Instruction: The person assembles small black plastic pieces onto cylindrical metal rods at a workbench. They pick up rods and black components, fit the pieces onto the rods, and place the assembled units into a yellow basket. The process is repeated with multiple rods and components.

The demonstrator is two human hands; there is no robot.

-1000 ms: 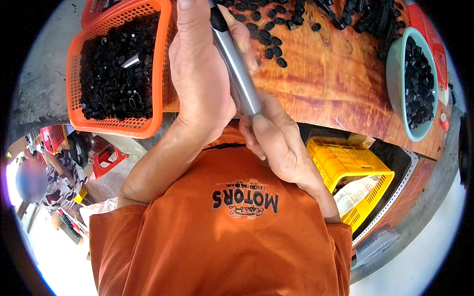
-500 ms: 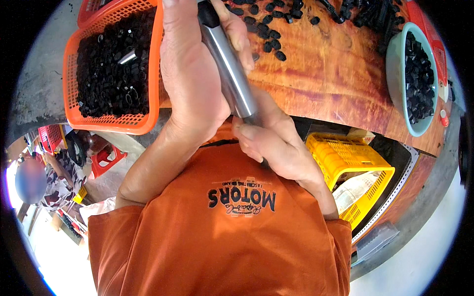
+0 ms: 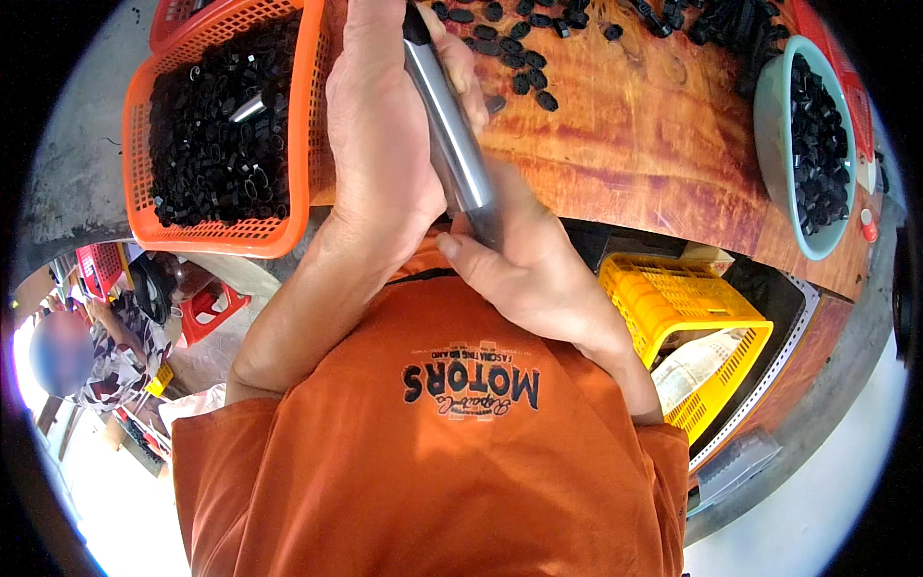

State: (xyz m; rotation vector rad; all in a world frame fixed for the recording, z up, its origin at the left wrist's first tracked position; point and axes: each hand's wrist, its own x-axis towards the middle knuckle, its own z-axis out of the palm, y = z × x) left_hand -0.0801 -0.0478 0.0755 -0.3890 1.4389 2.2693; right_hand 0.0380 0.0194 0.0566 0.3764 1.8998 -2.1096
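Observation:
A silver metal tube (image 3: 450, 125) with dark ends slants across the front of my body, over the table's near edge. My left hand (image 3: 380, 144) is closed around its upper part, the palm along one side and the fingertips showing on the far side. My right hand (image 3: 529, 274) grips the lower dark end, its thumb stretched out beside it. Some of the right fingers are hidden behind the tube, and the lower end is smeared by motion.
An orange basket (image 3: 300, 125) of small black parts stands left. Loose black oval pieces (image 3: 514, 60) lie on the wooden table (image 3: 615, 144). At the right are a pale blue bowl (image 3: 774, 144) of black parts and, below the tabletop, a yellow crate (image 3: 673, 288). Another person sits far left.
My right hand has turned around the tube's lower end, its thumb now more stretched out. Both hands and the tube have shifted slightly to the right in the picture.

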